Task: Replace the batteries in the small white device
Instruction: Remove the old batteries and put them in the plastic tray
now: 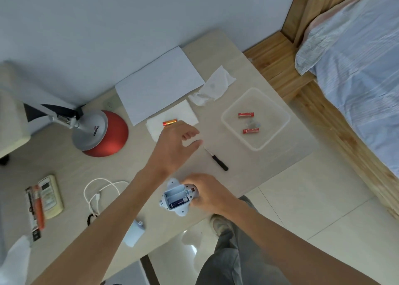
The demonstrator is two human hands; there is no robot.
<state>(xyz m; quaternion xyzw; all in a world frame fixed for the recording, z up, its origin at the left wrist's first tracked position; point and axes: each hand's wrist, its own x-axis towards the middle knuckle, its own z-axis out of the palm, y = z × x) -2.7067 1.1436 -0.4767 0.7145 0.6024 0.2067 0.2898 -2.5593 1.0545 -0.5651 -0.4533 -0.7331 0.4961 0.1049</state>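
From the head view, a clear plastic tray on the counter held two red batteries. The small white device, lobed, compartment open with one dark battery inside, sat in the right grip. The left grip, fingers spread and empty, partly hid an orange battery on a tissue.
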